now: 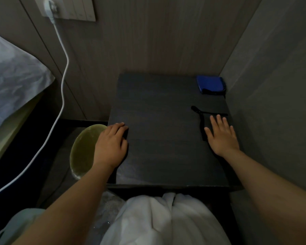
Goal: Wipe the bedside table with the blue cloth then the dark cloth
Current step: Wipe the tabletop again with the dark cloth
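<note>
The dark bedside table (pixel 162 138) stands in a corner between two walls. A folded blue cloth (pixel 210 84) lies at its back right corner. Along the right side lies a flat dark cloth (pixel 206 120), hard to tell from the tabletop, with a small loop sticking out at its far left corner. My right hand (pixel 221 135) presses flat on this dark cloth with its fingers straight and spread. My left hand (pixel 111 144) rests on the table's left edge, fingers lying loosely on the top and holding nothing.
A round yellow-green bin (pixel 83 149) sits on the floor left of the table. A white cable (pixel 63 96) hangs from a wall socket (pixel 50 7) beside the bed (pixel 12 82). White fabric (pixel 166 220) lies below the table's front edge.
</note>
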Demonstrator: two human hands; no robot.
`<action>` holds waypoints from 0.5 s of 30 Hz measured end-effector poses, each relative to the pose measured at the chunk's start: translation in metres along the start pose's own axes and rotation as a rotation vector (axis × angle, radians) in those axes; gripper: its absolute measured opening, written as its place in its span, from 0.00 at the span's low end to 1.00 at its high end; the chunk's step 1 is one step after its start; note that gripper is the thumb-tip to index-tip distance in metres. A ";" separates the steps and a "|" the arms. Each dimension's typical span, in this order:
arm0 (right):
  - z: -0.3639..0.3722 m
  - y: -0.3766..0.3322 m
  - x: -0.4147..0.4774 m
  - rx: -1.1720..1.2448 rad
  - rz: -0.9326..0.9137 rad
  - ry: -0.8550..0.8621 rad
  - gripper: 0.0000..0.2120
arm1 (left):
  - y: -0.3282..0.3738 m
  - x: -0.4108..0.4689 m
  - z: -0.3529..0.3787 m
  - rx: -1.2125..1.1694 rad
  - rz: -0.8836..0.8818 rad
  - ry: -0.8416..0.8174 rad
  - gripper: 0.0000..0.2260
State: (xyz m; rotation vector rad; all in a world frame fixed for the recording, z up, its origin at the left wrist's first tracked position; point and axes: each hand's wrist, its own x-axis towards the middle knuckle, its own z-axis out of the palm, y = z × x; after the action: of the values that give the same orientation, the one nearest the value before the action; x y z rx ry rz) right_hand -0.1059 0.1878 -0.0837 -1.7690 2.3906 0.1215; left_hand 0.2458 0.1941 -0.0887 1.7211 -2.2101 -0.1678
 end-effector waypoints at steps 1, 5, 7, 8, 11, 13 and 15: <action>0.000 0.001 0.000 -0.001 0.003 -0.003 0.29 | 0.000 0.000 0.000 0.000 0.002 0.001 0.23; 0.001 0.002 0.001 0.017 0.028 -0.002 0.28 | -0.001 0.000 0.001 0.002 -0.002 0.003 0.22; 0.003 0.004 -0.001 0.025 0.051 0.006 0.28 | -0.001 0.000 0.001 0.004 -0.002 -0.001 0.21; 0.005 0.006 -0.002 0.026 0.064 0.012 0.28 | -0.002 0.001 0.002 0.008 -0.003 -0.003 0.21; 0.005 0.007 -0.004 0.025 0.098 0.011 0.28 | -0.002 0.001 0.001 0.019 -0.002 -0.019 0.23; 0.006 0.007 -0.005 0.027 0.100 0.000 0.28 | -0.002 0.002 -0.001 0.043 0.014 -0.044 0.24; 0.006 0.008 -0.005 0.027 0.096 0.011 0.29 | 0.000 0.006 -0.004 0.079 0.031 -0.065 0.22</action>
State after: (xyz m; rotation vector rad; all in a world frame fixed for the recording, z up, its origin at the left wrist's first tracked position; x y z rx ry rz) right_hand -0.1122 0.1958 -0.0888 -1.6481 2.4734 0.0908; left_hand 0.2459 0.1882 -0.0841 1.7441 -2.3181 -0.1332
